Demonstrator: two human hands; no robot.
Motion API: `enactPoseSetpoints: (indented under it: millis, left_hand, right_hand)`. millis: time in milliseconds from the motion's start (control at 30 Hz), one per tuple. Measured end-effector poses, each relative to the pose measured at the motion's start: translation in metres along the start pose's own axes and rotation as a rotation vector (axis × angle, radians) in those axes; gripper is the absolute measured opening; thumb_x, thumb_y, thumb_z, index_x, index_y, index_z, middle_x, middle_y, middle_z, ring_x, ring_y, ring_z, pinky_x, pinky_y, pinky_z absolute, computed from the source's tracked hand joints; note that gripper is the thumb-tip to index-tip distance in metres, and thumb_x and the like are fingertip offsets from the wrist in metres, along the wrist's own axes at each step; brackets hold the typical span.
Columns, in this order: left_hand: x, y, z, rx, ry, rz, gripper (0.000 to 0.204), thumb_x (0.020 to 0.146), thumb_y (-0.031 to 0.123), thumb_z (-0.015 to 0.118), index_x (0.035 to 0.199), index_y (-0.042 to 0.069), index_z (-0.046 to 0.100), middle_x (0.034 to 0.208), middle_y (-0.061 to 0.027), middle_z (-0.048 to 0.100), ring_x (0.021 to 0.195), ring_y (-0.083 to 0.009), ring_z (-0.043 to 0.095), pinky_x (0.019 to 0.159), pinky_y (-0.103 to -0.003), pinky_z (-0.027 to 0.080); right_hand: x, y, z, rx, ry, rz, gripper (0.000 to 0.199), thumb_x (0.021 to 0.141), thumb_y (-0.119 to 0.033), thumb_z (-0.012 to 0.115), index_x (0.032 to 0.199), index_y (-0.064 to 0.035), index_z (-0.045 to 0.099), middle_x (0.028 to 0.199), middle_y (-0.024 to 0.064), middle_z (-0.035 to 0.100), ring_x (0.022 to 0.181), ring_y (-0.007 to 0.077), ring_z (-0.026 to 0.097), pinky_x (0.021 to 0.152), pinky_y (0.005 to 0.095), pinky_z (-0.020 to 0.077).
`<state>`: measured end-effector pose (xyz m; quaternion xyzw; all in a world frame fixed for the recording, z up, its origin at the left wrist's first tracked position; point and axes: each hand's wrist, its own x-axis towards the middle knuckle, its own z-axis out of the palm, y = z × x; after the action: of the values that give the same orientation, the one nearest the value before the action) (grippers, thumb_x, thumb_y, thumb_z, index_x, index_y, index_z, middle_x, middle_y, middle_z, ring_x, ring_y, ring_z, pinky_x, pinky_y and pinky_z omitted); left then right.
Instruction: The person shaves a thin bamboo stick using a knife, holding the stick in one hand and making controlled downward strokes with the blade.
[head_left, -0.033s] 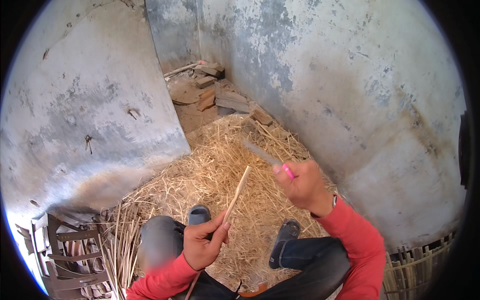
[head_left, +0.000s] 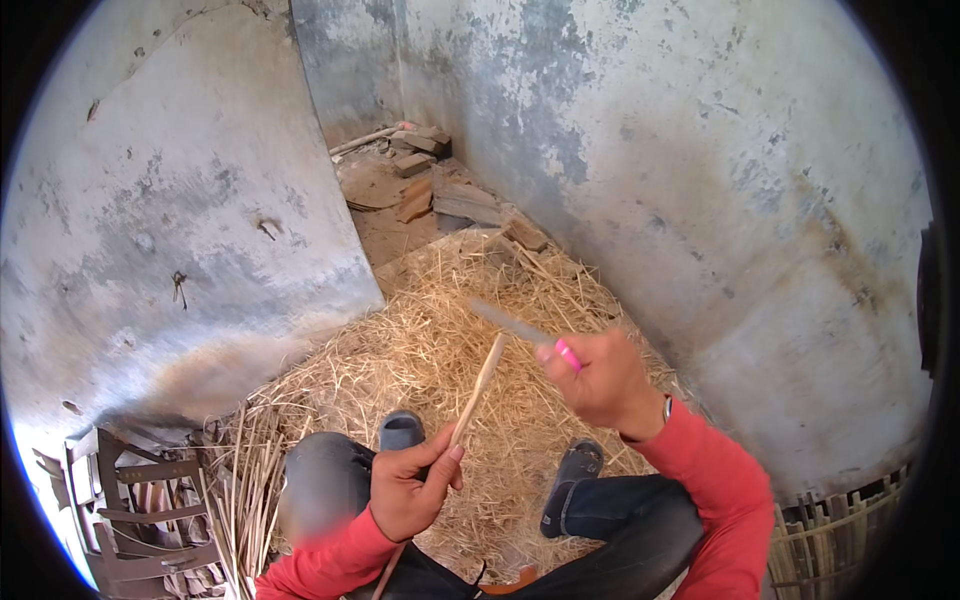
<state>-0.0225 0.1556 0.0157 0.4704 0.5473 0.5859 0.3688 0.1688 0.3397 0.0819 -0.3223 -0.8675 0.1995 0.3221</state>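
My left hand (head_left: 415, 485) is closed round a pale, slender wooden stick (head_left: 480, 388). Its upper end points up and away, and its lower end runs back below my wrist past my left leg. In my right hand (head_left: 600, 380) is a knife (head_left: 512, 322) with a pink handle, gripped in a closed fist. The blade, a little blurred, points to the upper left. It lies just beyond the tip of the stick, and I cannot tell whether the two touch.
Straw-like shavings (head_left: 440, 290) cover the floor round my sandalled feet. Long thin sticks (head_left: 245, 480) lie at the left beside a dark wooden chair (head_left: 150, 500). Bricks (head_left: 415, 165) are heaped in the far corner. Peeling walls (head_left: 700, 200) stand on both sides; slatted wickerwork (head_left: 830, 540) is at lower right.
The knife and my right hand have shifted slightly left and down, bringing the blade nearer the stick's tip. My left hand and the stick have hardly moved.
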Motion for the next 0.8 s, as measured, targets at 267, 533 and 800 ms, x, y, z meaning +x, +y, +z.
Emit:
enactPoseSetpoints:
  millis: [267, 533, 800]
  left_hand:
    - [0.005, 0.009, 0.003, -0.136, -0.046, -0.153, 0.029, 0.100, 0.002, 0.061, 0.128, -0.005, 0.066, 0.069, 0.0020, 0.058, 0.059, -0.0037, 0.051, 0.052, -0.022, 0.041]
    - [-0.005, 0.007, -0.005, -0.128, -0.095, -0.124, 0.028, 0.100, 0.002, 0.061, 0.126, -0.005, 0.067, 0.066, 0.0034, 0.054, 0.057, -0.0022, 0.045, 0.049, -0.021, 0.035]
    - [0.002, 0.014, 0.000, -0.212, -0.186, -0.242, 0.030, 0.102, 0.004, 0.058, 0.130, -0.004, 0.065, 0.067, 0.0026, 0.054, 0.057, -0.0029, 0.046, 0.049, -0.021, 0.036]
  right_hand:
    - [-0.014, 0.007, 0.031, -0.227, -0.091, -0.204, 0.049, 0.095, -0.047, 0.061, 0.066, -0.0078, 0.066, 0.053, 0.0117, 0.058, 0.044, 0.0322, 0.059, 0.044, 0.0414, 0.0470]
    - [0.005, 0.040, -0.036, -0.079, 0.183, 0.193, 0.053, 0.100, -0.039, 0.059, 0.061, -0.0029, 0.057, 0.048, 0.0129, 0.041, 0.041, 0.0222, 0.039, 0.044, 0.0396, 0.0309]
    - [-0.006, -0.017, -0.014, 0.238, -0.050, 0.177, 0.053, 0.092, -0.040, 0.072, 0.060, -0.0022, 0.054, 0.049, 0.0069, 0.042, 0.047, 0.0144, 0.039, 0.045, 0.0353, 0.0325]
